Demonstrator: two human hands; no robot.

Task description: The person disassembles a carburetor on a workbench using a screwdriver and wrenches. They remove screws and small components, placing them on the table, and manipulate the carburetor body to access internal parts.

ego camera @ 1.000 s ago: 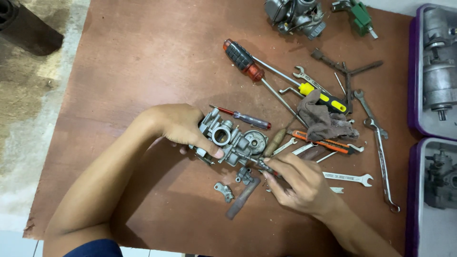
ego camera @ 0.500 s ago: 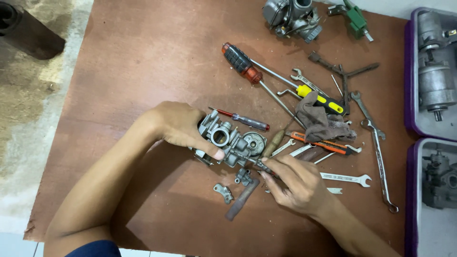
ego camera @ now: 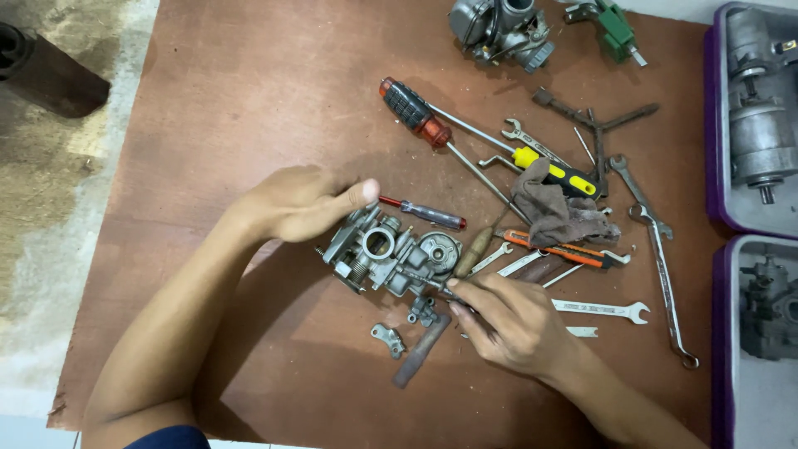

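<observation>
A grey metal carburetor (ego camera: 391, 254) lies on the brown board (ego camera: 249, 108). My left hand (ego camera: 299, 204) curls against its far left side, thumb raised off the body. My right hand (ego camera: 511, 320) pinches a thin metal tool (ego camera: 428, 281) whose tip rests on the near right side of the carburetor. A small loose bracket (ego camera: 388, 338) and a flat rusty bar (ego camera: 421, 349) lie just in front of the carburetor. A small red-handled screwdriver (ego camera: 420, 214) lies right behind it.
Right of the hands lie a brown rag (ego camera: 559, 218), an orange utility knife (ego camera: 565, 248), several wrenches (ego camera: 603, 310) and screwdrivers (ego camera: 414, 111). A second carburetor (ego camera: 499, 29) sits at the far edge. Purple trays (ego camera: 720, 133) with engine parts line the right side.
My left thumb has lifted off the carburetor's top and the hand has drawn back to its far left side. My right hand stays on the thin tool.
</observation>
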